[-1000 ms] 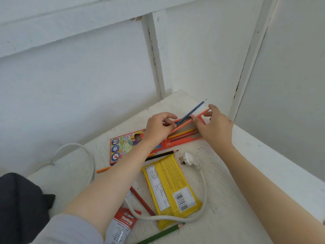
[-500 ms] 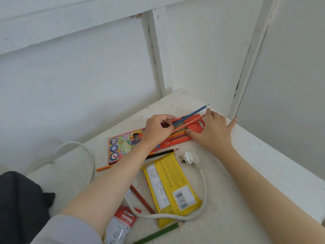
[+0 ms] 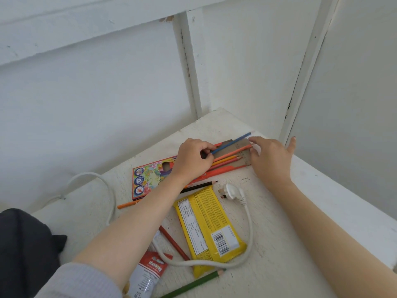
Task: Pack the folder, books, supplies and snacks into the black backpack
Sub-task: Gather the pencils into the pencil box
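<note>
Head view: on a white worktop [image 3: 279, 244], the left hand [image 3: 193, 160] has its fingers clamped on a blue pencil [image 3: 234, 141] over an open pencil box [image 3: 150, 179]. The right hand [image 3: 270, 160], fingers straight and apart, touches the box's far end. A yellow snack packet [image 3: 208, 224] lies nearer, and the black backpack [image 3: 23, 250] sits at the lower left.

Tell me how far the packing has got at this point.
Early. Done: a few pencils lie in the pencil box. In hand: the left hand holds a blue pencil over it while the right hand rests on the box's open end. Left: the black pencil, orange pencil, red pencil, green pencil, snack pack and tube lie loose on the table.
</note>
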{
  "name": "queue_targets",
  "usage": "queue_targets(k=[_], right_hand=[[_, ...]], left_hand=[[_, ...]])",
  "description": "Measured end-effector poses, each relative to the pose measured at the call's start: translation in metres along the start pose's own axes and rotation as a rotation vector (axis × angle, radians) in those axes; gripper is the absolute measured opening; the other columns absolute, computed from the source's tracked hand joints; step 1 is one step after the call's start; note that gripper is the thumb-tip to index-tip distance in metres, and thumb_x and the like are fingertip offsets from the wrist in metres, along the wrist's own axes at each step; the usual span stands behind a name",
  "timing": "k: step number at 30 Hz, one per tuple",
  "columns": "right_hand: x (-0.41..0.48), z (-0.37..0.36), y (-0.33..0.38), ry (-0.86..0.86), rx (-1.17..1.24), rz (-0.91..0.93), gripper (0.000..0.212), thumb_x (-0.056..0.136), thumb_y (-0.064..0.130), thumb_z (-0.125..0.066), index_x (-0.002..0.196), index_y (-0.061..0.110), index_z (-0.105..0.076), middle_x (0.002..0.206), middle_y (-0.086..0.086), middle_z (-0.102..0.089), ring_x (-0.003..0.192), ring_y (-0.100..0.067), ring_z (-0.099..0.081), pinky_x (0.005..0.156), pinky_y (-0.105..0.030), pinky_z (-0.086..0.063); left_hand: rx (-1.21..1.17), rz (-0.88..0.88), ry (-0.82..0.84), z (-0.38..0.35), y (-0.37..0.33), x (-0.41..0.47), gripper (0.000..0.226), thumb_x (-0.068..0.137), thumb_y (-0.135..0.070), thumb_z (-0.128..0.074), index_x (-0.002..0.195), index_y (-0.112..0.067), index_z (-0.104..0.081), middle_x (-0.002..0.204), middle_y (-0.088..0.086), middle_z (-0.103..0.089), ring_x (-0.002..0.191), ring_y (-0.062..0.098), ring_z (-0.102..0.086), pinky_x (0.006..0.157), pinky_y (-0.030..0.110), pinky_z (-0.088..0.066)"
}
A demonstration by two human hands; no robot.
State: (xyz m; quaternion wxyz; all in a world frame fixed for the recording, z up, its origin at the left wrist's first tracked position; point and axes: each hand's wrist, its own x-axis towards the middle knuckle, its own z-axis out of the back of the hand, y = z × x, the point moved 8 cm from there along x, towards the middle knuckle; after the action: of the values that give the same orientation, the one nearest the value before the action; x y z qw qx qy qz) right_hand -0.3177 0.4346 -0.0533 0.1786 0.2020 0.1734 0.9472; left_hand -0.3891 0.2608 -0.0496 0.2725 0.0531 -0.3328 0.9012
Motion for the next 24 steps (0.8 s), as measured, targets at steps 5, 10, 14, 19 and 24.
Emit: queue_targets(k=[5,10,14,19,24], right_hand=[[-0.003,-0.002,0.002,0.008,-0.14,0.021,0.029,0.094,0.013,-0.044,0.115,0.019,-0.063,0.074,-0.005,-0.068,0.08,-0.026,-0.062,0.114,-0.044,0.007],[-0.013,-0.007,0.018,-0.038,-0.141,0.188,0.028,0.086,0.009,-0.044,0.108,0.013,-0.062,0.051,0.001,-0.052,0.053,-0.021,-0.051,0.116,-0.052,0.001],[-0.021,-0.002,0.029,-0.033,-0.087,0.236,0.031,0.091,0.019,-0.045,0.119,0.014,-0.058,0.084,-0.002,-0.068,0.102,-0.027,-0.061,0.112,-0.054,0.007],[-0.024,-0.023,0.026,0.229,-0.232,0.239,0.054,0.099,0.04,-0.018,0.145,0.015,-0.031,0.157,-0.003,-0.02,0.146,-0.024,-0.007,0.104,-0.061,0.02],[-0.028,-0.022,0.033,0.249,-0.153,0.3,0.051,0.1,0.043,-0.017,0.137,0.025,-0.047,0.159,0.0,-0.013,0.147,-0.023,-0.001,0.104,-0.059,0.023]], left_hand=[[0.202,-0.194,0.0,0.002,-0.008,-0.007,0.017,0.084,-0.013,-0.059,0.089,-0.016,-0.075,0.098,0.002,-0.067,0.095,0.018,-0.054,0.083,0.028,-0.038],[0.278,-0.293,-0.02,0.007,-0.008,-0.023,0.033,0.086,-0.029,-0.047,0.07,-0.009,-0.068,0.118,0.008,-0.059,0.105,0.021,-0.055,0.09,0.032,-0.038],[0.248,-0.286,-0.008,0.007,-0.007,-0.026,0.035,0.089,-0.031,-0.044,0.096,-0.012,-0.072,0.127,0.01,-0.054,0.108,0.022,-0.054,0.093,0.036,-0.039],[0.19,-0.334,0.003,0.01,-0.012,-0.028,0.038,0.09,-0.032,-0.046,0.079,-0.01,-0.073,0.127,0.008,-0.057,0.111,0.02,-0.053,0.096,0.036,-0.038],[0.18,-0.31,-0.06,0.014,-0.011,-0.028,0.036,0.09,-0.03,-0.045,0.072,-0.007,-0.067,0.113,0.009,-0.061,0.1,0.022,-0.057,0.089,0.037,-0.043]])
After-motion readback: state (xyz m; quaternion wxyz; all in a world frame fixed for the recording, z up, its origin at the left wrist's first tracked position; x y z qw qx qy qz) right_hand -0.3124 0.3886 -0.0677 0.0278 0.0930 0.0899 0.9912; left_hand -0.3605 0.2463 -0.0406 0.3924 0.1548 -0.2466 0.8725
